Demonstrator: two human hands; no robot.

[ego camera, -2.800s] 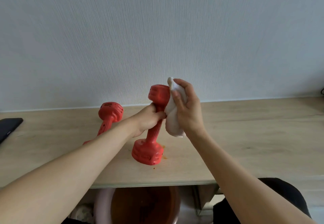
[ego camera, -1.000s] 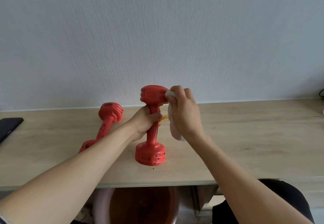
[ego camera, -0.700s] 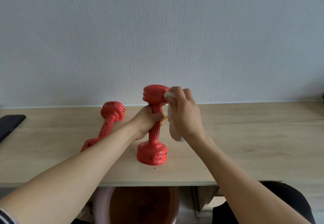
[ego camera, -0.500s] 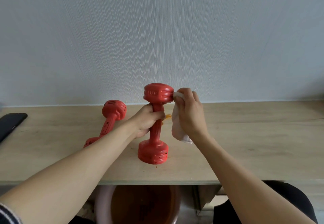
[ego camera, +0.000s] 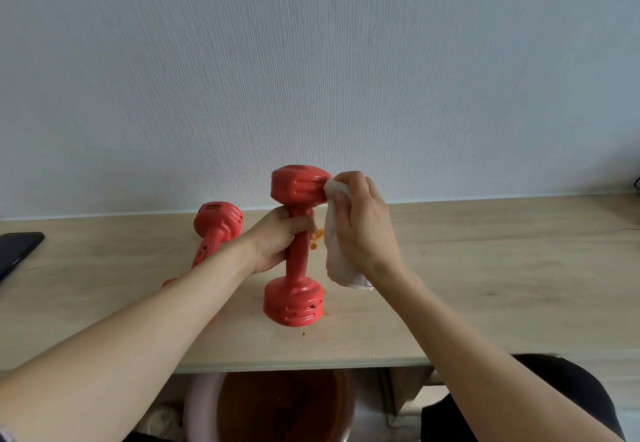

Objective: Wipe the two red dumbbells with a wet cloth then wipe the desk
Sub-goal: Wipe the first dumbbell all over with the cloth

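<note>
Red dumbbell [ego camera: 294,251] stands upright on the wooden desk [ego camera: 485,268], ridged heads, dark specks on the lower one, orange crumbs beside it. Left hand [ego camera: 277,244] grips its handle. Right hand [ego camera: 363,230] clutches a white cloth [ego camera: 341,265] against the upper head. Second dumbbell [ego camera: 216,230] lies behind.

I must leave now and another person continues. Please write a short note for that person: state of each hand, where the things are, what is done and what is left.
Left hand: grips the handle of the upright dumbbell, whose lower head stands on the desk.
Right hand: holds the cloth, pressing it on the upper head's right side.
Second dumbbell: lies on the desk to the left, untouched.
Done: wiping of the upright dumbbell is under way; how much is clean I cannot tell.
Left: finish it, wipe the second dumbbell, then the desk, including the orange specks near the upright one.
</note>
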